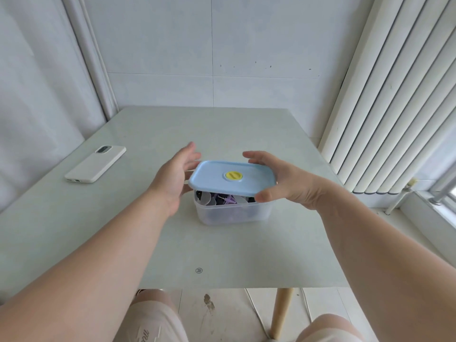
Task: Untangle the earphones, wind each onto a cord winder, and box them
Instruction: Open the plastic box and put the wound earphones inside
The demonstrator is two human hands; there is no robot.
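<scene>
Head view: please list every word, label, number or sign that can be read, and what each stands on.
No words or numbers can be read.
Table: small round sign with curved strokes, no letters.
Yellow disc on the lid: marking too blurred.
Shorts: dark print, cut off, unreadable.
Phone: nothing legible.

Box (232, 214) 1, lid (232, 177) 1, phone (95, 164) 1, table (172, 243) 1, hands 2: left hand (172, 180), right hand (283, 185)
</scene>
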